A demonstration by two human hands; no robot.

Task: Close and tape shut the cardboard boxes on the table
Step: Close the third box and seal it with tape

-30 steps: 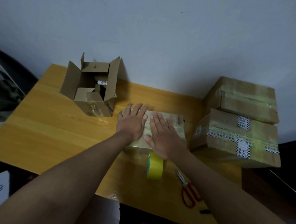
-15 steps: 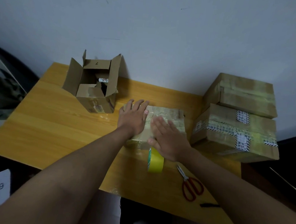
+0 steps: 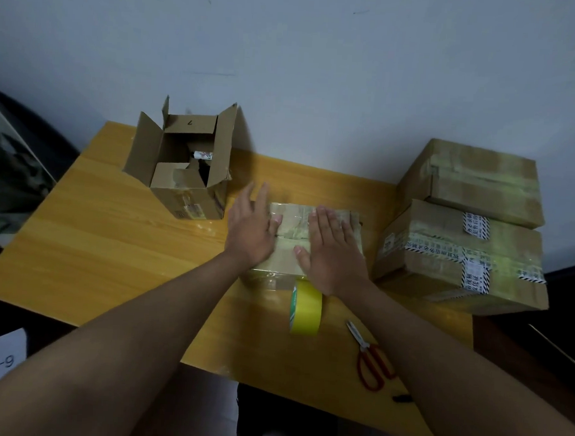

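Observation:
A small closed cardboard box [image 3: 294, 230] with clear tape across its top lies at the middle of the wooden table [image 3: 111, 252]. My left hand [image 3: 250, 231] lies flat on the box's left edge, fingers spread. My right hand [image 3: 332, 250] lies flat on the right half of its top. Neither hand holds anything. A roll of yellow tape [image 3: 305, 307] stands on edge just in front of the box. An open box [image 3: 185, 165] with its flaps up stands at the back left, with items inside.
Two taped boxes are stacked at the right, the upper box [image 3: 474, 181] on the lower box [image 3: 460, 260]. Red-handled scissors [image 3: 370, 362] lie at the front right near the table's edge. A white wall runs behind. A paper tag marked 6-3 [image 3: 0, 359] sits low at the left.
My hands have slid apart on the box top: the left hand moved to the left edge, the right hand moved to the right half. The taped seam between them now shows.

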